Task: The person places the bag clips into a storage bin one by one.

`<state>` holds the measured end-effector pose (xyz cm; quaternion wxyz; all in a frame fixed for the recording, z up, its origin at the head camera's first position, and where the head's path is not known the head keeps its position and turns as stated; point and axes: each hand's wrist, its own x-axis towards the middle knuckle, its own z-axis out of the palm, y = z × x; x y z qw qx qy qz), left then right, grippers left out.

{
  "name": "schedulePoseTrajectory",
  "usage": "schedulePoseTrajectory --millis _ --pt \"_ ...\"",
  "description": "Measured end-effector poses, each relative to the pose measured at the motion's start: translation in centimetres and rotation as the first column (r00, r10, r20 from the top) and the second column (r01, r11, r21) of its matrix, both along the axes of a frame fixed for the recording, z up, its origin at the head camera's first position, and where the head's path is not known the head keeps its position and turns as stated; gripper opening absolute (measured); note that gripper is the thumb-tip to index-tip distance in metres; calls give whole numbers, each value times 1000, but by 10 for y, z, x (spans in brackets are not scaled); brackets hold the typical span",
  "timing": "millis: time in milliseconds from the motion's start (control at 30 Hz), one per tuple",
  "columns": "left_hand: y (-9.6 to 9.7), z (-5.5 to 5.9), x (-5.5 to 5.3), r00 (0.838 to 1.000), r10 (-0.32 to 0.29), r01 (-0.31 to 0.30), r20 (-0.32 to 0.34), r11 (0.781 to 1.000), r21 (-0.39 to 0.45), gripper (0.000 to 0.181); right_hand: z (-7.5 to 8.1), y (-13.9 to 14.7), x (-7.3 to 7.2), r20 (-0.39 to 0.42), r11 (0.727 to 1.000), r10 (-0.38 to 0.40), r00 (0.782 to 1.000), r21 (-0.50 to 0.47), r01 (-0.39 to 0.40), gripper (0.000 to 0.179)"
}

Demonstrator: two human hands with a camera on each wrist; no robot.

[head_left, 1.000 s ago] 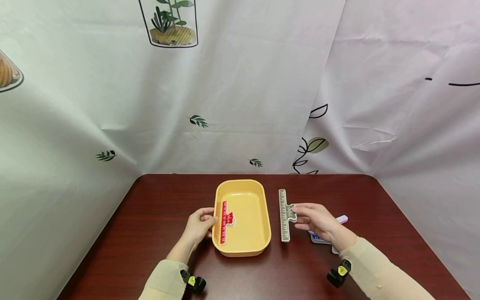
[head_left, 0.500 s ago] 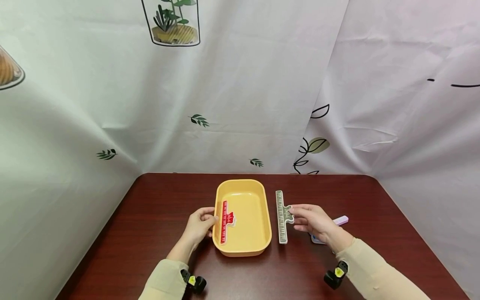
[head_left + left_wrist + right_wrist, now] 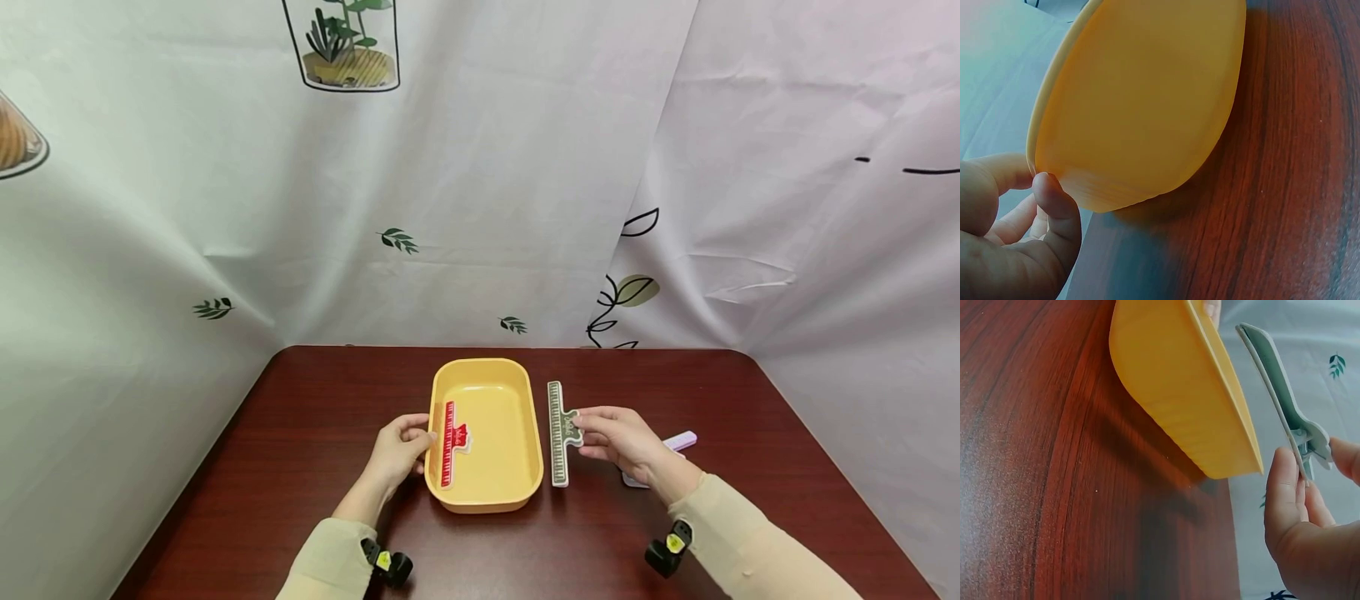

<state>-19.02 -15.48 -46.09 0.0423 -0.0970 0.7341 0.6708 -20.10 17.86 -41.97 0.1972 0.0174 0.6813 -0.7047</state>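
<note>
A yellow tray stands mid-table, and my left hand pinches its left rim between thumb and fingers, as the left wrist view also shows. Inside the tray, along its left wall, lies a red clip with a long ruler-like bar. To the right of the tray my right hand pinches a grey-green clip of the same shape by its handle. In the right wrist view that clip is up off the table, apart from the tray's edge.
Under and behind my right hand lie more clips on the table, one with a pale purple end, partly hidden by the hand. A dark red-brown wooden table carries everything. A white printed curtain hangs at the back and sides.
My right hand has moved a little to the left with the grey-green clip, nearer the tray. The left hand, the tray and the red clip have stayed in place.
</note>
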Motion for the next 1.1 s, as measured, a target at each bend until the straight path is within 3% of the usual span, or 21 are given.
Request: schedulePoseTrajectory --millis 233,833,900,1100 --pt "5 26 12 1000 -20 20 -6 1000 2 38 2 -1 0 -5 999 8 1000 39 -8 46" --pt "7 31 16 1000 -21 21 -4 1000 4 38 4 -11 -1 -31 993 33 999 117 -29 50" --pt "6 29 14 1000 -20 20 1 1000 1 38 5 -12 -2 -30 992 32 999 123 -28 50" --pt "0 2 1 1000 -2 2 2 1000 -14 40 8 -16 -4 -35 990 39 999 139 -34 49"
